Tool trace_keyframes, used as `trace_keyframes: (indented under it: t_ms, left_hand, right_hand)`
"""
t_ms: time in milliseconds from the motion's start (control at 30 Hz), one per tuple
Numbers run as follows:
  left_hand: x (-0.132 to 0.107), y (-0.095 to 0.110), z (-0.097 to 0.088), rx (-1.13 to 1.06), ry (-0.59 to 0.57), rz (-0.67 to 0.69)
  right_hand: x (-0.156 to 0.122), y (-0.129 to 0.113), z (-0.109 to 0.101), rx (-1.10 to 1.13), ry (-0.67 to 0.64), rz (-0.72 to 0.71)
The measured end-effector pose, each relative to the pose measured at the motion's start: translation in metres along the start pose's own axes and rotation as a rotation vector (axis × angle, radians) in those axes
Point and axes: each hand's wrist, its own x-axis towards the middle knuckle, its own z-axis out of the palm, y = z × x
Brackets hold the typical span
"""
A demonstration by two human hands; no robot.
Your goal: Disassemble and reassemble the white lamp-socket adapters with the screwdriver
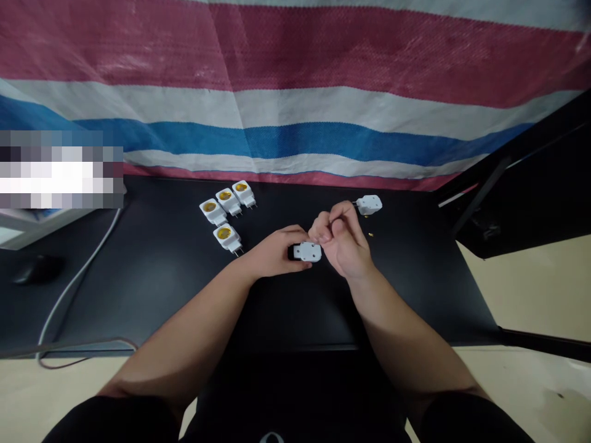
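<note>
My left hand (279,249) rests on the black table (152,277) and grips a white plug adapter (308,251) with a dark part at its left end. Just above it, my right hand (342,237) is pinched shut, its fingertips pressed together over the adapter; what they hold is too small to make out. Another white plug adapter (369,205) lies on the table just beyond my right hand. A tiny brass piece (370,234) lies near it.
Several white adapters with yellow centres (227,208) lie in a group at the back left. A grey cable (76,277) curves over the table's left side. A striped tarp (295,92) hangs behind. A black frame (521,184) stands at the right.
</note>
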Motion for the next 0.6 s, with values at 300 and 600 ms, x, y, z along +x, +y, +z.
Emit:
trace_keyframes:
  t_ms: [300, 600]
  left_hand:
    - [0.0004, 0.0014, -0.0002, 0.008, -0.008, -0.01]
    - [0.0003, 0.0021, -0.0005, 0.001, -0.003, -0.002]
  right_hand:
    - [-0.001, -0.003, -0.0014, 0.007, -0.007, 0.099]
    - [-0.001, -0.0049, -0.0012, -0.001, -0.019, 0.061]
